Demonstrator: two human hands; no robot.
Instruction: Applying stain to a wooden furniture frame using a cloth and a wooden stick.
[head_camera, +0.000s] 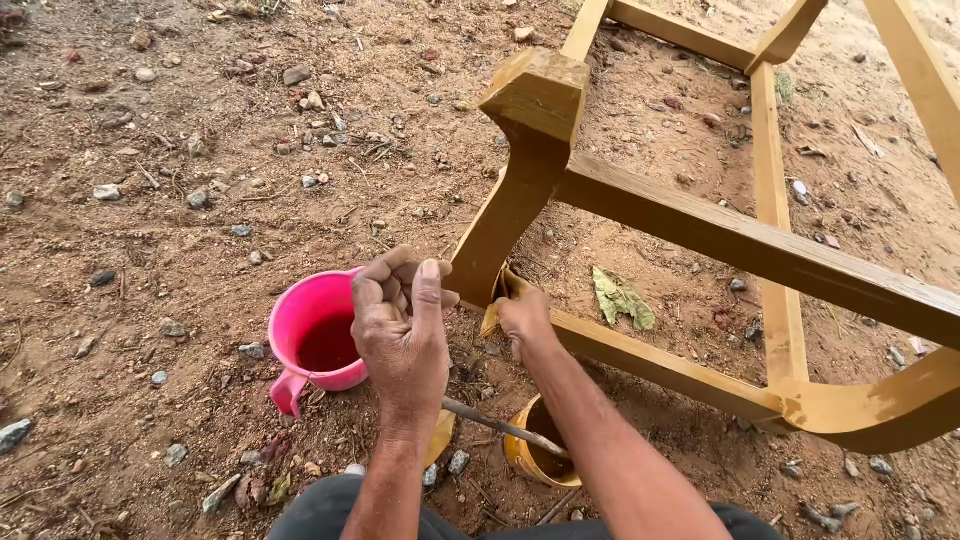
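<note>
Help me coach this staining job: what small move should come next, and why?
Probably wipe the rag in the right hand along the lower rail, since it is already pressed where leg meets rail, while the left hand steadies nearby.

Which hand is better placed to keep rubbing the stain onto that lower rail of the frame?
The right hand, probably: it presses a yellowish rag against the wooden frame at the lower rail. The left hand is closed above the pink cup, off the wood.

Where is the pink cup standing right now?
In the head view the pink cup stands on the dirt ground at lower centre-left, just left of the left hand and of the yellow-painted wooden frame.
</note>
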